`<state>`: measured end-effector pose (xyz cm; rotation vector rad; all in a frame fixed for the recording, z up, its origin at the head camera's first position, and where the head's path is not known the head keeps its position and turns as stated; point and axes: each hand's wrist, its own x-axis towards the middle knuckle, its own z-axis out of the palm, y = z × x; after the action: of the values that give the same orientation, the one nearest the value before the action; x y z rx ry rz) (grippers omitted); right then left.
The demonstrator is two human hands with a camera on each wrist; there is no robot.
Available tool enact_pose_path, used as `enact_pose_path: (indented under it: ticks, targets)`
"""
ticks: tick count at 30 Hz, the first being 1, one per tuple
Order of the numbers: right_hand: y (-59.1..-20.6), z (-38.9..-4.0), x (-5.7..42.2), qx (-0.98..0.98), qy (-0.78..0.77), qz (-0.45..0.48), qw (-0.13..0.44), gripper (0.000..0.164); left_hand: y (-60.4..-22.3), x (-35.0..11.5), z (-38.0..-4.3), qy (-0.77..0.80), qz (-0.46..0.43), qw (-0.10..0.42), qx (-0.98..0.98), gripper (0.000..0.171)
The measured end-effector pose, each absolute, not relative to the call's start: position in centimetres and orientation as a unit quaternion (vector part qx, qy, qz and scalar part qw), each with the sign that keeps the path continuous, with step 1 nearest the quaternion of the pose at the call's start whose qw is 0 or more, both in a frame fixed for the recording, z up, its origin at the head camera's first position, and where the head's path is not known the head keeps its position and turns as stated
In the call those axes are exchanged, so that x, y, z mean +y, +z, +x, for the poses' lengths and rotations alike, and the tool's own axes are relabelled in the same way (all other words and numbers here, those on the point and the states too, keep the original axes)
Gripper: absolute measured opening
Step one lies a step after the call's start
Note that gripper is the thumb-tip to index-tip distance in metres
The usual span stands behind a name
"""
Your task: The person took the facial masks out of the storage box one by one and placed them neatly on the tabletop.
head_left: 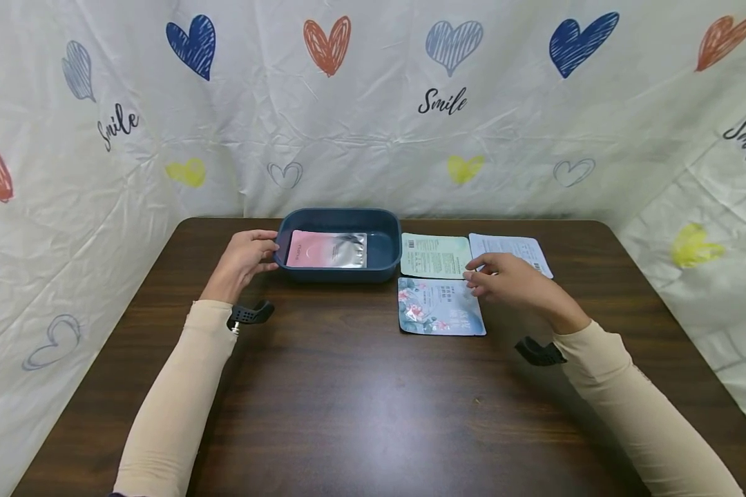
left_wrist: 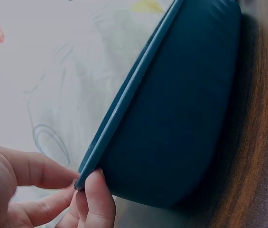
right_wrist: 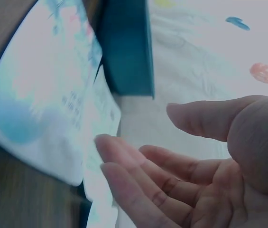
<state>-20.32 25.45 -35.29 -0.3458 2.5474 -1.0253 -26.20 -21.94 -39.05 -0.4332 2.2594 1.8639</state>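
My left hand pinches the rim of a dark blue plastic bin at its left end; the left wrist view shows thumb and fingers on either side of that rim. Inside the bin lies a pink and silver sachet. My right hand hovers over the flat packets right of the bin, fingers apart and holding nothing. Nearest to it are a pale green packet with printed text and a light blue floral packet. A white-blue packet lies partly hidden behind that hand.
The brown wooden table carries the bin and packets near its back edge. Behind it hangs a white cloth printed with hearts and the word Smile. Black bands sit on both wrists.
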Motion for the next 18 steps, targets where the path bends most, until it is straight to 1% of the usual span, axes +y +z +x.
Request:
enact_pose_path:
  ticks: [3,8,13,18]
  targets:
    - [-35.1,-20.8,24.7,0.890,-0.396,-0.125,0.188,0.042,-39.0,-21.9,-26.1,0.626,-0.143,0.090,0.762,0.044]
    - [-34.9,-21.7,23.2,0.868,-0.434,-0.139,0.198,0.041,-39.1,-21.9,-25.9,0.625,-0.141,0.094,0.762,0.044]
    - [-34.7,-22.7,21.8,0.845,-0.477,-0.127,0.209,0.043,-39.0,-21.9,-25.9,0.625,-0.142,0.098,0.762,0.045]
    - [-34.4,-23.3,20.6,0.819,-0.522,-0.113,0.207,0.040,-39.0,-22.0,-25.9,0.628,-0.142,0.097,0.759,0.045]
